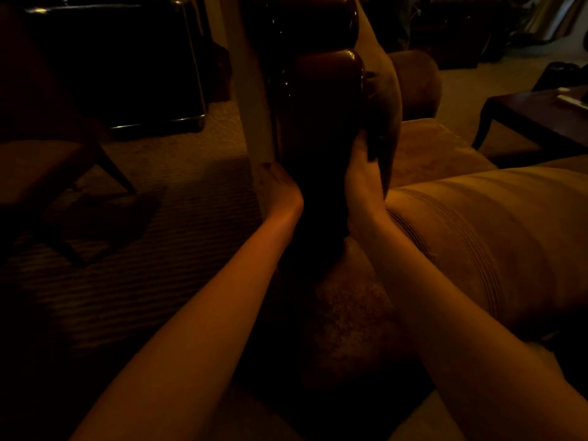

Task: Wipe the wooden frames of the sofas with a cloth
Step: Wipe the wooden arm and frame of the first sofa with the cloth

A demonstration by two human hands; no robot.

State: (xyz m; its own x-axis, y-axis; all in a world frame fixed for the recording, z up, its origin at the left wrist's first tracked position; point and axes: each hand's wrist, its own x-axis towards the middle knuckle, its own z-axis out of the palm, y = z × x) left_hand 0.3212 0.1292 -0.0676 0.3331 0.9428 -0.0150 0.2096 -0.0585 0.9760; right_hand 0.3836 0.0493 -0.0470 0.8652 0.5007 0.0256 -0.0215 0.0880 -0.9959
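Fingers of our right hand (361, 183) go behind the edge of the brown cushion (386, 122) and are mostly hidden, so we cannot tell how much they are curled or if they really grip it. Our left hand (280, 189) lies on the other side of the wooden frame (321, 100), against its dark side; its fingers are lost in the shadow, and we cannot tell their state either. A cloth is not clearly visible in any hand, because the room is very dark.

This frame is a glossy dark wood post of the sofa, standing upright between our 2 forearms, with small light reflections on its rounded top. To the right of it we see the sofa seat (445, 148) and a padded arm (496, 243) with stitched lines. On the far right stands a dark low table (534, 113). At the left there is striped carpet (178, 198).
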